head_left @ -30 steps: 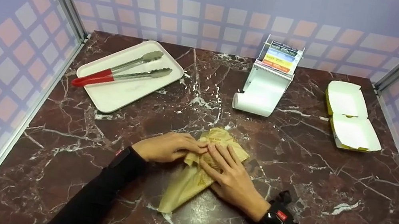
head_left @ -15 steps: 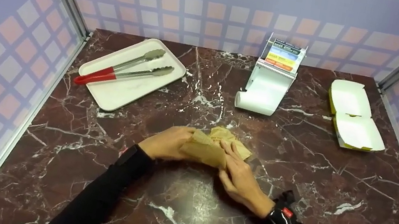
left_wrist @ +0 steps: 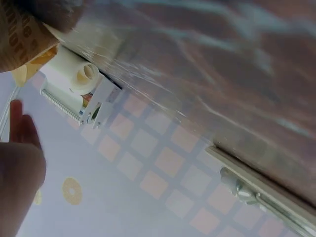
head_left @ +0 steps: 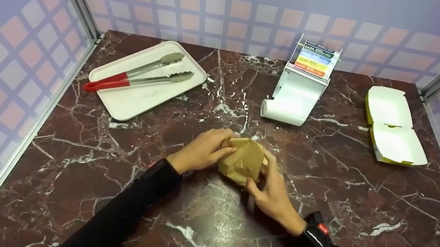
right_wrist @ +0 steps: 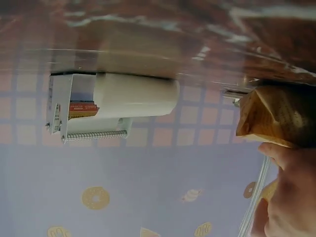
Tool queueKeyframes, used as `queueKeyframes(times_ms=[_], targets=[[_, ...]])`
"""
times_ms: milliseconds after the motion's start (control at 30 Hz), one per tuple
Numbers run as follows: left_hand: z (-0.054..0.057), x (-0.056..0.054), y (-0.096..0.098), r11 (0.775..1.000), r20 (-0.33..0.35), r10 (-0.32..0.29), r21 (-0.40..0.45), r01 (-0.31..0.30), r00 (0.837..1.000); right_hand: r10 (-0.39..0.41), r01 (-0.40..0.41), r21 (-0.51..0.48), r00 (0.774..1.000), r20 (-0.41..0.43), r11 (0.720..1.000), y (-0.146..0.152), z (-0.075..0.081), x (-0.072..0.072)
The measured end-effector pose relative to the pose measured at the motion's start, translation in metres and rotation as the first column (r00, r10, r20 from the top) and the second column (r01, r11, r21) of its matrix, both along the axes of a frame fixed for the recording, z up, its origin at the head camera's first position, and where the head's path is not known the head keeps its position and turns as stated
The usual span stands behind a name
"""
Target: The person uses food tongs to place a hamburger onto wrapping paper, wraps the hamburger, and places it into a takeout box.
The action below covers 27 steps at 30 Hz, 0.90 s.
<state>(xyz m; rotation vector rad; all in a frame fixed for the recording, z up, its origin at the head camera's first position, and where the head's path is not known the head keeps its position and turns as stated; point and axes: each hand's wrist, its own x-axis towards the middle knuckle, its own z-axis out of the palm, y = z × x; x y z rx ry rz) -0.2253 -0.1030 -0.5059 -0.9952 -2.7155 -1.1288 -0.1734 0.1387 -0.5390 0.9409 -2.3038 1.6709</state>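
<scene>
Between both hands, near the table's middle, is a compact bundle wrapped in tan printed food paper [head_left: 241,163]; what is inside is hidden. My left hand [head_left: 205,150] grips its left side, thumb lying over the top. On the right, my right hand [head_left: 273,190] holds it with the thumb at the near edge and the fingers curled round the far side. The right wrist view shows the wrapped bundle [right_wrist: 276,116] with a folded paper corner pointing out beside the hand [right_wrist: 291,192]. Lettering shows on the wrapper [left_wrist: 22,39] in the left wrist view.
A pale tray [head_left: 148,98] with red-handled tongs [head_left: 108,81] on it lies at the back left. A white roll stand [head_left: 295,98] with coloured labels stands behind the hands. An opened burger box [head_left: 395,141] sits at the right. Walls enclose the dark marble table [head_left: 362,232].
The long loose paper flap that lay toward the front has been folded up over the bundle. Both hands have shifted from pressing on the paper to gripping the bundle's sides.
</scene>
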Motion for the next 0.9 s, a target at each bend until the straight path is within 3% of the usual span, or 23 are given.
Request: queueKeyframes(times_ms=[133,233,467,733,833,900], targets=[[-0.001,-0.002,0.008,0.999,0.039,-0.009,0.046,0.008,0.999,0.037,-0.032,-0.044,0.992,0.119,0.999,0.002,0.005,-0.002],[0.0,-0.003,0.015,0.998,0.048,-0.019,0.062,0.016,0.999,0.03,-0.026,-0.03,0.988,0.152,0.999,0.005,0.009,-0.003],[0.002,-0.003,0.024,0.991,0.088,-0.059,0.129,0.047,0.994,-0.07,0.062,0.14,0.996,0.054,0.988,0.011,0.011,-0.004],[0.004,-0.006,0.025,0.985,0.114,-0.087,0.158,0.068,0.99,-0.074,0.073,0.147,0.997,-0.003,0.987,0.011,0.009,-0.007],[0.005,-0.009,0.027,0.988,0.128,-0.063,0.148,0.044,0.99,-0.067,0.071,0.15,0.997,-0.036,0.986,0.01,0.007,-0.008],[0.006,-0.01,0.03,0.995,0.112,-0.003,0.102,-0.008,0.994,-0.068,0.075,0.157,0.997,-0.047,0.985,0.009,0.006,-0.008]])
